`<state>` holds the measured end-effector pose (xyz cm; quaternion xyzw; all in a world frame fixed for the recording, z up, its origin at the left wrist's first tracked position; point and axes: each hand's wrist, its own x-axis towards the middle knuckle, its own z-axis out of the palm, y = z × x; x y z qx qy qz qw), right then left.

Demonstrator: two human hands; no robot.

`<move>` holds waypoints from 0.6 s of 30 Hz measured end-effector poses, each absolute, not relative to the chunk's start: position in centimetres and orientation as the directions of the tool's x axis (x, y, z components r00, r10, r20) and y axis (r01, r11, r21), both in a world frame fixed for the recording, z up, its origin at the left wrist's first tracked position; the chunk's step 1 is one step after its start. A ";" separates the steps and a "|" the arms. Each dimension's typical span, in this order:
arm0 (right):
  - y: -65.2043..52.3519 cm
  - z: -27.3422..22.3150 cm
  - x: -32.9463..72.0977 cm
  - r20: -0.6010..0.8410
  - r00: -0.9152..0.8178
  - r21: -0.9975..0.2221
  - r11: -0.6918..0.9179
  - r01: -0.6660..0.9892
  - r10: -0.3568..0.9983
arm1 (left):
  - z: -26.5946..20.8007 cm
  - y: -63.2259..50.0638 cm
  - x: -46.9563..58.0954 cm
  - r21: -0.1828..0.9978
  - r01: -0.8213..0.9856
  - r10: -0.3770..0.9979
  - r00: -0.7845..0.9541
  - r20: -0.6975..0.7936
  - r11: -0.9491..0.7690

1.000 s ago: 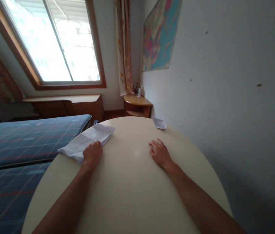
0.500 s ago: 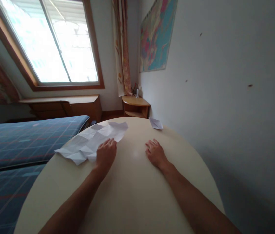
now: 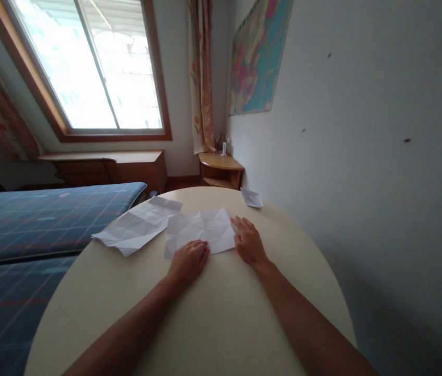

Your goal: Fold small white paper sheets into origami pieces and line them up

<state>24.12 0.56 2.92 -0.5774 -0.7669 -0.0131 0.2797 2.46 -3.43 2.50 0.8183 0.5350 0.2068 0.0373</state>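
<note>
- The pale round table (image 3: 209, 324) spreads out beneath both forearms, its top smooth and its near part bare around them.
- The left hand (image 3: 190, 258) rests palm down on the near edge of a creased white sheet (image 3: 199, 227), fingers bent and close together; the thumb is hidden, so I cannot tell whether it pinches the paper or only presses on it.
- The right hand (image 3: 247, 241) lies palm down at the sheet's right edge, opened out, its fingers reaching forward and slightly apart, gripping nothing that shows.
- That sheet lies between the hands and just beyond the left one, opened out on the table, with fold lines crossing its surface.
- A second creased sheet (image 3: 138, 227) lies to the left, close beside the first, near the table's left edge.
- A small folded paper (image 3: 251, 198) sits at the far right rim, beyond the right hand and apart from both sheets.
- Left of the table is a blue plaid mattress (image 3: 48, 222).
- Farther back stand a wooden corner shelf (image 3: 221, 161) and a long desk (image 3: 138, 156).
- Behind them are a bright window (image 3: 127, 78), a patterned curtain (image 3: 205, 78) and a colourful wall map (image 3: 258, 62).
</note>
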 end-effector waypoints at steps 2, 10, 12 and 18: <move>0.6 3.0 24.0 0.456 -0.159 -0.337 0.336 0.879 0.875 | 2.6 -3.5 2.4 0.302 0.850 0.889 0.344 0.303 -0.432; 1.7 2.2 24.2 0.412 -0.076 -0.392 0.251 0.885 0.908 | 1.8 -3.2 2.2 0.207 0.899 0.882 0.295 0.368 -0.387; 2.0 2.0 24.2 0.405 -0.058 -0.412 0.238 0.880 0.913 | 1.5 -3.1 2.0 0.207 0.913 0.904 0.274 0.327 -0.352; 2.6 2.0 23.7 0.394 0.071 -0.451 0.126 0.884 0.916 | 1.9 -3.2 1.6 0.226 0.911 0.927 0.295 0.233 -0.346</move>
